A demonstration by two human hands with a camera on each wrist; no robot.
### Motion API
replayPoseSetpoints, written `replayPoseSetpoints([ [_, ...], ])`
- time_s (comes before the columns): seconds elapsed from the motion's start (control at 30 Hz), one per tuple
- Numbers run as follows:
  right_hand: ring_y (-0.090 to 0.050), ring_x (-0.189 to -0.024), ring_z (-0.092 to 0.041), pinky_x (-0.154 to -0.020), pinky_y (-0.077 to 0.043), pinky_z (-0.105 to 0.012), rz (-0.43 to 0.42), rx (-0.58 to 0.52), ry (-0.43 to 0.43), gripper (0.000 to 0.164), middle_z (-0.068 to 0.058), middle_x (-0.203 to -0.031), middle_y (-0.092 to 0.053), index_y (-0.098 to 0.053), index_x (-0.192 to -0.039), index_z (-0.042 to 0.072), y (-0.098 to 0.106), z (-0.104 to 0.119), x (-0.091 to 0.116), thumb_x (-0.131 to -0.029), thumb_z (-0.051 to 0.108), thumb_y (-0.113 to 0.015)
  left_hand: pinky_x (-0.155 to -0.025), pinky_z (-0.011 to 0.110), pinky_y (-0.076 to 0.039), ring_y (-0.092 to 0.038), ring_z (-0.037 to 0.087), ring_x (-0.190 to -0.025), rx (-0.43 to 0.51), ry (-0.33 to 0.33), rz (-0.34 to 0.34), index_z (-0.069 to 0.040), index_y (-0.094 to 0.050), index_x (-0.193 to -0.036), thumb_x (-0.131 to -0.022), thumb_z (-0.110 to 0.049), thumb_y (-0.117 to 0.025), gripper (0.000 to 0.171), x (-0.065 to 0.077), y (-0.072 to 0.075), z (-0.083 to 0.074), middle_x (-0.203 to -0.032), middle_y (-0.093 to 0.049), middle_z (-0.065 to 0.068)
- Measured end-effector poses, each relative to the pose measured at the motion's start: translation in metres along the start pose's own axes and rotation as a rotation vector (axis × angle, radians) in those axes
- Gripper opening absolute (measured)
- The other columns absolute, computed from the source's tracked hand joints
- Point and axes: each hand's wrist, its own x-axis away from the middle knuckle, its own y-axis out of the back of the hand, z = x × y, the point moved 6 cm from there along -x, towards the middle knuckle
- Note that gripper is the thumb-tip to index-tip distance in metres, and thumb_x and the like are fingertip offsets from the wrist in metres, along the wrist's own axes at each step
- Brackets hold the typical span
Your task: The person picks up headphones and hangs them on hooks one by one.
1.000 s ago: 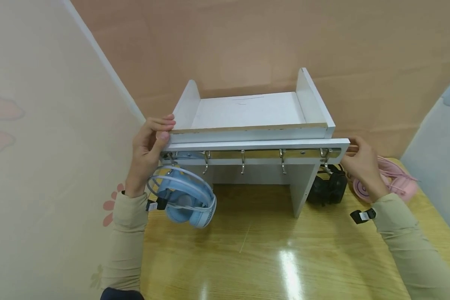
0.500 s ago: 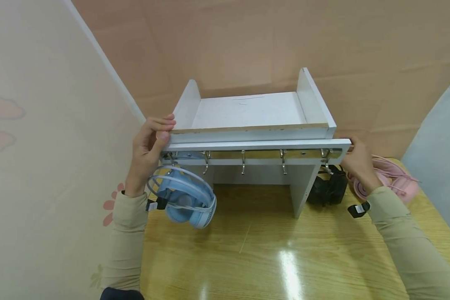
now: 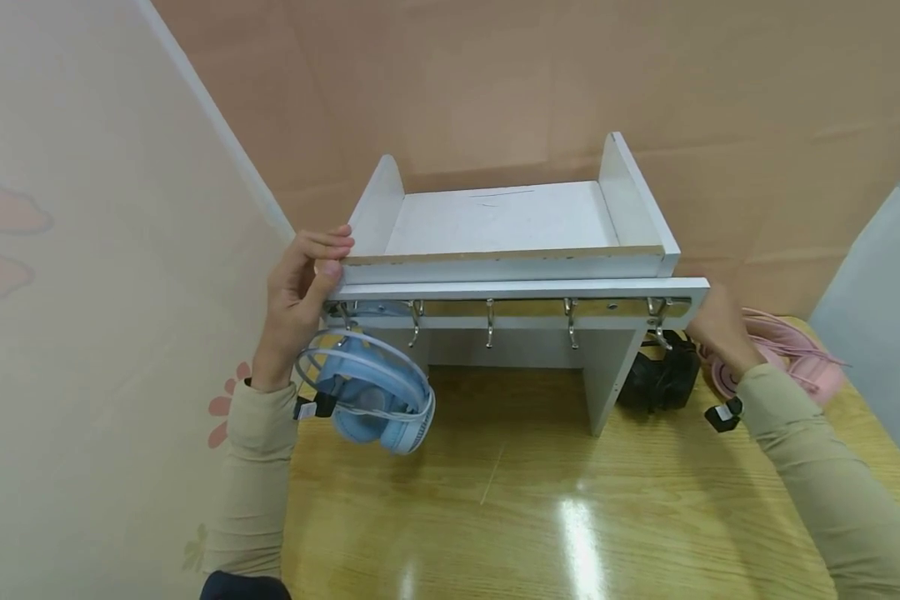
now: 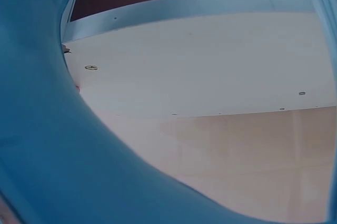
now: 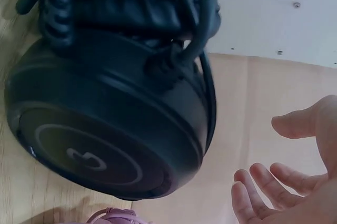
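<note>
A white wooden shelf (image 3: 457, 270) with raised sides stands on the wooden table. My left hand (image 3: 288, 312) grips its left front corner, thumb in front and fingers over the top. Light blue headphones (image 3: 378, 392) hang from the leftmost hook, below that hand; their blue band (image 4: 63, 145) fills much of the left wrist view. My right hand (image 3: 720, 332) reaches behind the shelf's right end, its fingertips hidden in the head view. In the right wrist view this hand (image 5: 295, 187) has parted, slightly bent fingers and holds nothing. Black headphones (image 5: 105, 113) are close beside it.
A metal strip with several hooks (image 3: 489, 325) runs along the shelf's front. Pink headphones (image 3: 810, 371) lie on the table (image 3: 525, 517) at the right. Walls rise at the left (image 3: 120, 333), the back and the right.
My right hand has shifted slightly, and its fingers have passed out of sight behind the shelf's right end. The left hand keeps its grip. The head view has moved a little.
</note>
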Motion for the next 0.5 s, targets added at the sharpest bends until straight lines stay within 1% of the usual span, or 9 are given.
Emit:
replayPoseSetpoints([
  [0.07, -0.048, -0.089, 0.000, -0.075, -0.038, -0.015, 0.005, -0.045, 0.011, 0.042, -0.022, -0.121, -0.069, -0.066, -0.130, -0.006, -0.003, -0.001, -0.003, -0.094, 0.015, -0.074, -0.126, 0.049, -0.042, -0.063, 0.031, -0.134, -0.010, 0.001, -0.005, 0.022, -0.059, -0.107, -0.107, -0.022, -0.065, 0.044, 0.001, 0.001, 0.000, -0.121, -0.071, 0.003],
  [0.17, -0.050, -0.089, 0.004, -0.074, -0.039, -0.012, 0.007, -0.087, 0.012, 0.036, 0.005, -0.112, -0.070, -0.069, -0.126, -0.001, -0.007, -0.004, -0.008, -0.095, 0.017, -0.076, -0.127, 0.049, -0.041, -0.063, 0.030, -0.134, -0.027, 0.008, -0.012, 0.021, -0.060, -0.107, -0.107, -0.022, -0.065, 0.044, 0.001, 0.004, -0.001, -0.120, -0.071, 0.003],
  [0.2, -0.051, -0.089, 0.004, -0.075, -0.039, -0.011, 0.008, -0.102, 0.010, 0.035, 0.014, -0.108, -0.068, -0.070, -0.124, 0.000, -0.008, -0.005, -0.011, -0.095, 0.018, -0.076, -0.127, 0.049, -0.041, -0.063, 0.030, -0.134, -0.028, 0.012, -0.014, 0.021, -0.059, -0.107, -0.107, -0.022, -0.065, 0.043, 0.002, 0.004, -0.001, -0.120, -0.071, 0.003],
  [0.23, -0.052, -0.087, 0.004, -0.073, -0.040, -0.011, 0.007, -0.112, 0.004, 0.032, 0.020, -0.104, -0.065, -0.070, -0.122, 0.001, -0.009, -0.006, -0.012, -0.095, 0.018, -0.076, -0.127, 0.049, -0.040, -0.063, 0.029, -0.134, -0.030, 0.016, -0.015, 0.021, -0.059, -0.107, -0.107, -0.021, -0.065, 0.043, 0.002, 0.005, -0.001, -0.120, -0.071, 0.002],
  [0.27, -0.051, -0.085, 0.003, -0.071, -0.040, -0.011, 0.006, -0.104, 0.003, 0.030, 0.025, -0.101, -0.062, -0.071, -0.120, 0.003, -0.010, -0.007, -0.013, -0.095, 0.019, -0.076, -0.127, 0.049, -0.040, -0.063, 0.029, -0.134, -0.031, 0.019, -0.014, 0.021, -0.059, -0.107, -0.107, -0.020, -0.065, 0.042, 0.002, 0.005, -0.001, -0.120, -0.072, 0.002],
  [0.3, -0.051, -0.085, 0.003, -0.071, -0.040, -0.011, 0.006, -0.102, 0.000, 0.030, 0.026, -0.101, -0.061, -0.071, -0.119, 0.003, -0.010, -0.008, -0.013, -0.095, 0.019, -0.076, -0.127, 0.049, -0.040, -0.063, 0.029, -0.134, -0.030, 0.020, -0.014, 0.021, -0.059, -0.107, -0.107, -0.019, -0.065, 0.041, 0.002, 0.005, -0.001, -0.120, -0.072, 0.002],
  [0.33, -0.051, -0.084, 0.003, -0.070, -0.040, -0.011, 0.007, -0.105, 0.000, 0.030, 0.021, -0.102, -0.064, -0.071, -0.119, 0.002, -0.011, -0.008, -0.013, -0.094, 0.018, -0.076, -0.127, 0.050, -0.040, -0.063, 0.029, -0.134, -0.027, 0.021, -0.013, 0.021, -0.059, -0.107, -0.107, -0.018, -0.065, 0.040, 0.003, 0.006, -0.001, -0.120, -0.072, 0.002],
  [0.4, -0.052, -0.086, 0.002, -0.071, -0.040, -0.011, 0.018, -0.098, 0.004, 0.034, 0.005, -0.109, -0.070, -0.070, -0.122, 0.000, -0.012, -0.009, -0.013, -0.093, 0.016, -0.076, -0.127, 0.050, -0.039, -0.063, 0.030, -0.134, -0.026, 0.023, -0.011, 0.022, -0.059, -0.106, -0.107, -0.018, -0.064, 0.039, 0.003, 0.006, -0.001, -0.120, -0.072, 0.002],
  [0.5, -0.058, -0.097, -0.011, -0.077, -0.041, -0.015, 0.049, -0.068, 0.022, 0.044, -0.025, -0.123, -0.069, -0.065, -0.130, -0.007, -0.014, -0.010, -0.013, -0.092, 0.012, -0.075, -0.127, 0.050, -0.040, -0.063, 0.029, -0.135, -0.027, 0.028, -0.010, 0.021, -0.059, -0.107, -0.107, -0.020, -0.065, 0.042, 0.004, 0.006, -0.002, -0.120, -0.071, 0.002],
])
